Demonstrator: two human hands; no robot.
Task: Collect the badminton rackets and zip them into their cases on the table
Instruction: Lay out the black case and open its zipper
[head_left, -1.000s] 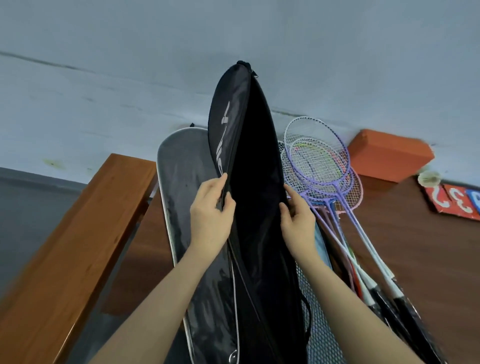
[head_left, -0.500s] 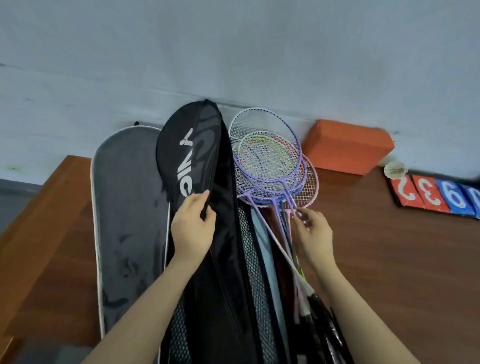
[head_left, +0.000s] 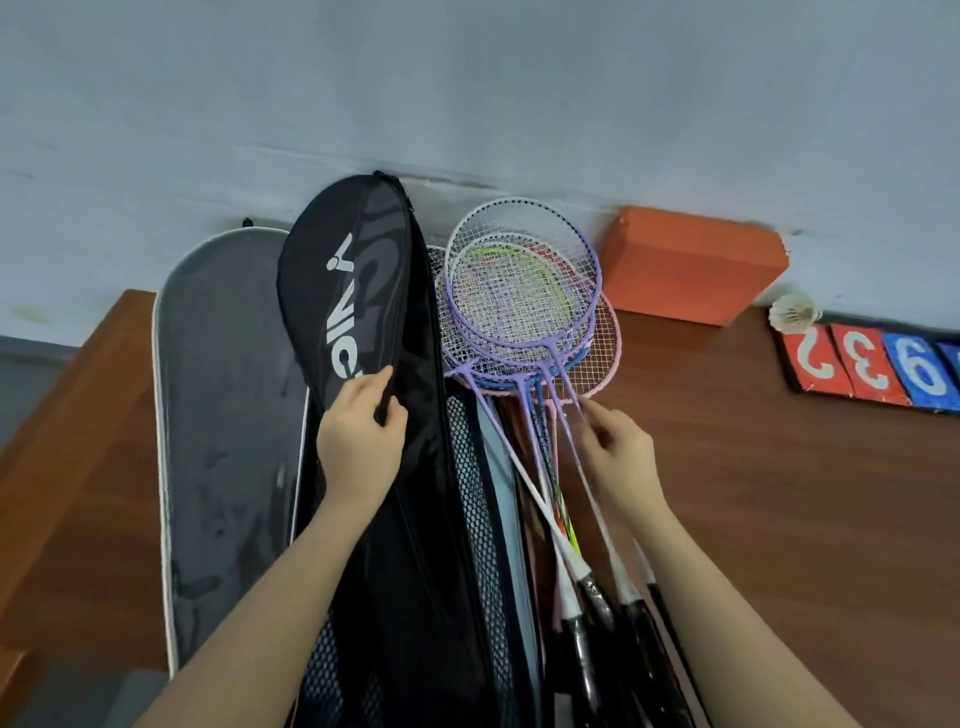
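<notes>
Head view: left hand (head_left: 358, 434) pinches the black case (head_left: 395, 519) flap up, while right hand (head_left: 618, 457) curls loosely at the racket (head_left: 524, 291) shafts, grip uncertain, heads fanned at one o'clock. Best gather all shafts together, keeping the flap wide.

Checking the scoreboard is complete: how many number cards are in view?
3 fully shown: red 2, red 3, blue 6, in a row at the table's far right. A fourth is cut off at the frame's edge.

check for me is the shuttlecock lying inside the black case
No, the shuttlecock sits on the table by the wall, above the number cards, far right of the black case.
</notes>
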